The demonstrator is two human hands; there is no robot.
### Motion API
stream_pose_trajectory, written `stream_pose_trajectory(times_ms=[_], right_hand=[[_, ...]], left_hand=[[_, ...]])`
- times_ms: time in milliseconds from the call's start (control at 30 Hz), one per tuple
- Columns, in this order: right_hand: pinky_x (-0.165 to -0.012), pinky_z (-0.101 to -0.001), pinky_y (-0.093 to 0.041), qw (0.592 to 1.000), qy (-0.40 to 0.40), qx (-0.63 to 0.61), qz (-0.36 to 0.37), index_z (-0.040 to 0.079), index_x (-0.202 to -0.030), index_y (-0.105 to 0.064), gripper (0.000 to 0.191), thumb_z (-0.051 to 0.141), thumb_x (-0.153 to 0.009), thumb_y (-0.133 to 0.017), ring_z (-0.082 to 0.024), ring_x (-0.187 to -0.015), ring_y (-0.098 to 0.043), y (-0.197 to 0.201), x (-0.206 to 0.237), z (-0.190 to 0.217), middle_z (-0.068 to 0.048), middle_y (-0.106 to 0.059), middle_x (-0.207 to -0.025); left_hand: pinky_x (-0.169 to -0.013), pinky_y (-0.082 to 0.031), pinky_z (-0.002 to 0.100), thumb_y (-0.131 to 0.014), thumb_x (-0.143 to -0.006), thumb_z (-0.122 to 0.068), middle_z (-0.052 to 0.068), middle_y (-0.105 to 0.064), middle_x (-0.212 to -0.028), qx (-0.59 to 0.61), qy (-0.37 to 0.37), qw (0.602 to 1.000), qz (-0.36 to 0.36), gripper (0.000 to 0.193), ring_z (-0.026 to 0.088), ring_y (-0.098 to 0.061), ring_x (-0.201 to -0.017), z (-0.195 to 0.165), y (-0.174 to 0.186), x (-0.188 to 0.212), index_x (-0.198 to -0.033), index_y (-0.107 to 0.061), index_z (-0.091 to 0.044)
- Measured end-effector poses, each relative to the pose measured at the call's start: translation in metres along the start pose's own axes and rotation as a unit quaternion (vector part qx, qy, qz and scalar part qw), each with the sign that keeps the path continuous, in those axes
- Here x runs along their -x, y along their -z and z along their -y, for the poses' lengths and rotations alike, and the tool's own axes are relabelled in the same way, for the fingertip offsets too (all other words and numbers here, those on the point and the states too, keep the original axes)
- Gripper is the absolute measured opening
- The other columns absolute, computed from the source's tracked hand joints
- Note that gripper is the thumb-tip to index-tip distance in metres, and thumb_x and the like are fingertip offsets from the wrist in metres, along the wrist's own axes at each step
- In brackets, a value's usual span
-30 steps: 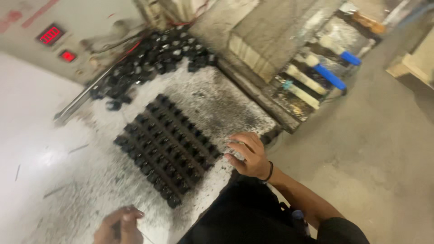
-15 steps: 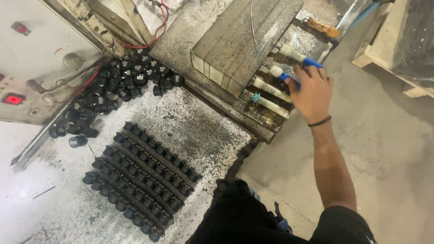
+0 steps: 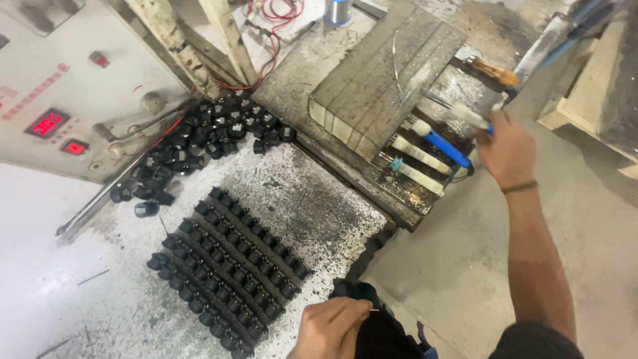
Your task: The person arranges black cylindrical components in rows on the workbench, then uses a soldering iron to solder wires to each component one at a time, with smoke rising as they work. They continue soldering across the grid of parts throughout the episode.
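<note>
My right hand (image 3: pixel 506 149) is stretched out to the right and grips a brush with a blue handle and pale bristles (image 3: pixel 469 117), lifted above a dirty tray (image 3: pixel 405 193). In that tray lie another blue-handled brush (image 3: pixel 442 146) and a pale-handled one (image 3: pixel 415 174). My left hand (image 3: pixel 330 326) is low at the table's front edge, fingers curled, beside a few small black parts (image 3: pixel 355 290). Several rows of small black caps (image 3: pixel 226 272) lie lined up on the speckled white table (image 3: pixel 60 299). A loose heap of the same black caps (image 3: pixel 199 143) lies behind them.
A grey control box with red displays (image 3: pixel 50 123) stands at the back left. A worn grey block (image 3: pixel 385 73) sits behind the tray, red wires (image 3: pixel 279 26) above it. A wooden-handled brush (image 3: pixel 495 70) lies further back. Wooden pallet pieces (image 3: pixel 591 86) stand on the concrete floor at right.
My right hand went from the table's edge out to the tray and has lifted a blue-handled brush. My left hand has come back into view at the bottom edge.
</note>
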State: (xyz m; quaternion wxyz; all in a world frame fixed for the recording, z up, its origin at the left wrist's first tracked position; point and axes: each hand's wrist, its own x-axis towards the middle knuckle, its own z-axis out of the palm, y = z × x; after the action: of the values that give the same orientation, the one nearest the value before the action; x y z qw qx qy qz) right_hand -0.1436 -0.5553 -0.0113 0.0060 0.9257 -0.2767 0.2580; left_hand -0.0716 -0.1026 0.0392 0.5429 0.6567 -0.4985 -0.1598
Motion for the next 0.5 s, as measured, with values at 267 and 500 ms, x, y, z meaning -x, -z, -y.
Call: stream_pose_trajectory(times_ms=[267,500], right_hand=[[-0.062,-0.0322,-0.046,0.988,-0.092,-0.122,-0.037,0.006,-0.111,-0.067,0.039,0.021,-0.089,-0.095,-0.023,-0.065,-0.056,0.088,0.174,0.072,-0.011,-0.062,-0.083],[-0.082,-0.0284,-0.055,0.946,-0.008,-0.322,0.016,-0.002,-0.112,-0.067,0.031,0.013,-0.092,-0.086,-0.025,-0.093,-0.07,0.071,0.198,0.196,-0.014,-0.071,-0.11]], left_hand=[[-0.076,-0.053,0.039,-0.071,-0.09,0.0,0.011,-0.079,-0.09,0.095,0.136,0.985,-0.043,0.012,0.03,-0.065,-0.078,0.005,-0.031,-0.012,-0.101,-0.076,-0.001],[-0.099,-0.054,0.037,-0.067,-0.1,-0.005,0.012,-0.069,-0.118,0.233,0.123,0.96,-0.096,0.013,0.025,-0.067,-0.113,0.013,-0.044,-0.025,-0.112,-0.073,-0.003]])
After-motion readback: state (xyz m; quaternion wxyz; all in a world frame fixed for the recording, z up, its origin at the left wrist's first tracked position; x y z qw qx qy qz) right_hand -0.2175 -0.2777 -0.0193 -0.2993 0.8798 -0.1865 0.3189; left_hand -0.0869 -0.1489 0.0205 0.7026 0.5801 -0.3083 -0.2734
